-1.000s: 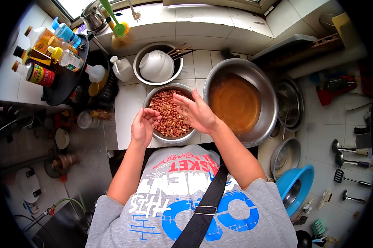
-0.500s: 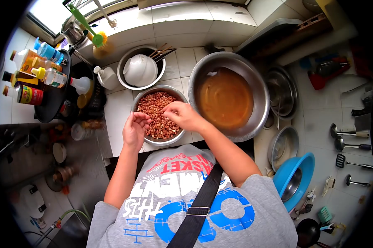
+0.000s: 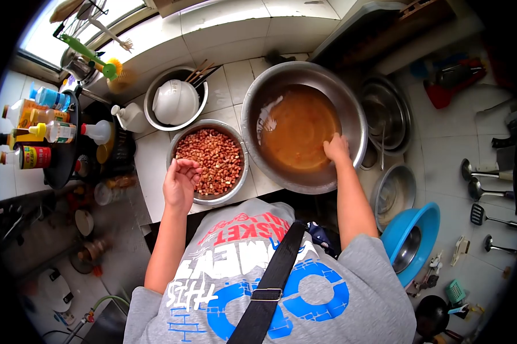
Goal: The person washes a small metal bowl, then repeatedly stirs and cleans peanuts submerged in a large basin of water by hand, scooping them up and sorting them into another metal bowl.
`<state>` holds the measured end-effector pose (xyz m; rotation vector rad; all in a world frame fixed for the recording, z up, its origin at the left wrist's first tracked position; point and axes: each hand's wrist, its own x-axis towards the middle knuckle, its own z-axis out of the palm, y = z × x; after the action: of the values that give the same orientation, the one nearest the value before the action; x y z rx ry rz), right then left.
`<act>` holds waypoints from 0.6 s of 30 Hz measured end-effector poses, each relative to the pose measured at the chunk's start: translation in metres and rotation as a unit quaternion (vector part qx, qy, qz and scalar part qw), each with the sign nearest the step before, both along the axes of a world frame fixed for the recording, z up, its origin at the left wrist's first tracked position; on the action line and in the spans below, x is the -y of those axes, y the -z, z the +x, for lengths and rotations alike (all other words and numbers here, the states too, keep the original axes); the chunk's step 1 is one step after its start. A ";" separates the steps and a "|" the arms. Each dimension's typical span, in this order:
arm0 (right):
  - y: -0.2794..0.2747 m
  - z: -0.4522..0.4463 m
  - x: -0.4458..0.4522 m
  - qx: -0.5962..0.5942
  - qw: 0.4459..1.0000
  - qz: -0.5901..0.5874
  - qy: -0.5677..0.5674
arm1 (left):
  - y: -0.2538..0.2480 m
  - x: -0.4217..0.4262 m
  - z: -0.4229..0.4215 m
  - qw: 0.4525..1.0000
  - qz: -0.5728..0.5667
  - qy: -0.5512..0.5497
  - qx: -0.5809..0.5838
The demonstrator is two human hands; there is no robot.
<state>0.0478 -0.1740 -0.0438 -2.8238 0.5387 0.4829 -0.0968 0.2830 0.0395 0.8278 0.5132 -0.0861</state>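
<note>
A metal bowl [image 3: 244, 172] holds a heap of reddish-brown nuts or beans [image 3: 212, 157]. My left hand [image 3: 181, 182] is over its near left edge, palm up with the fingers curled; what lies in it, if anything, cannot be made out. To the right stands a large metal basin [image 3: 252, 103] with cloudy brown liquid [image 3: 301, 135] in it. My right hand [image 3: 336, 149] reaches to the right side of the liquid, fingers pointing down and bunched, their tips hidden.
Behind the nut bowl is a bowl [image 3: 151, 98] with white dishes and chopsticks. Bottles [image 3: 57, 132] crowd a black rack on the left. Metal pans [image 3: 391, 120] and a blue basin [image 3: 427, 221] are at the right. Ladles [image 3: 482, 188] hang on the wall.
My right hand has moved from above the nuts rightward to the large basin. My left hand stays at the nut bowl's edge. The camera view has turned, shifting the scene left.
</note>
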 end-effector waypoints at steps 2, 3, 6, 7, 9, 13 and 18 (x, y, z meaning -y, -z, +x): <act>0.014 -0.007 -0.002 -0.044 0.999 0.021 -0.023 | 0.000 0.006 0.002 1.000 -0.004 0.002 -0.005; 0.018 -0.012 -0.010 -0.015 0.997 0.078 -0.003 | 0.000 0.008 0.003 1.000 -0.006 0.003 -0.006; 0.014 -0.023 -0.041 -0.034 0.993 0.103 -0.045 | -0.001 0.015 0.005 1.000 -0.002 0.005 -0.007; 0.031 -0.025 -0.043 -0.044 0.989 0.116 -0.082 | -0.001 0.017 0.006 1.000 0.001 0.004 -0.005; 0.037 -0.034 -0.056 -0.050 0.980 0.122 -0.147 | -0.002 0.017 0.009 1.000 -0.002 0.008 -0.002; 0.017 -0.047 -0.084 -0.117 0.933 0.234 -0.249 | -0.002 0.015 0.011 1.000 -0.013 0.010 -0.002; 0.007 -0.039 -0.093 -0.314 0.725 0.612 0.019 | -0.001 0.011 0.010 1.000 -0.015 0.008 -0.001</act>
<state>0.0089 -0.0808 -0.0510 -1.3214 0.1979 1.2242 -0.0872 0.2717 0.0409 0.8025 0.5049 -0.1094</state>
